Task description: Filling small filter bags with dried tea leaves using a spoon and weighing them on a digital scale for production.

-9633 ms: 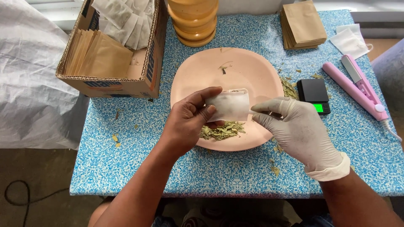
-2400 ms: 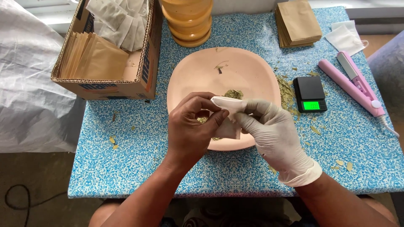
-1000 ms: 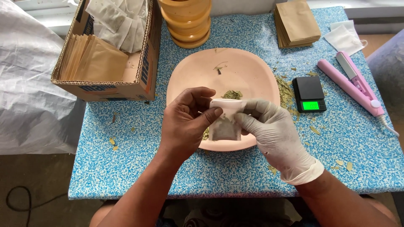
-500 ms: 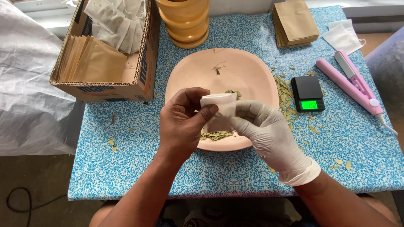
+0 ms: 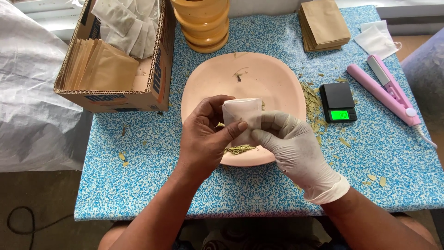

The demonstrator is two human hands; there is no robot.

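White sachet [image 5: 243, 115]; green scale screen [image 5: 339, 115]

Blue speckled table [image 5: 138, 185]. Cardboard box [image 5: 157, 69] at far left corner, holding brown paper envelopes [image 5: 99, 69] and white sachets [image 5: 125, 21]. Stacked yellow bowls [image 5: 203, 23] at far edge. Brown envelope stack [image 5: 323, 23] and white face mask [image 5: 377, 41] at far right corner. Black pocket scale [image 5: 338, 102], green display lit, beside pink hair straightener [image 5: 384, 92] near right edge.

1. Light: bright, even daylight; soft, short shadows under the hands on the pink bowl [image 5: 273, 78].
2. Glare: mild sheen on the white plastic sheet [image 5: 32, 92].
3. Focus: sharp throughout; slight wide-angle bending at the desk [image 5: 138, 185] edges.
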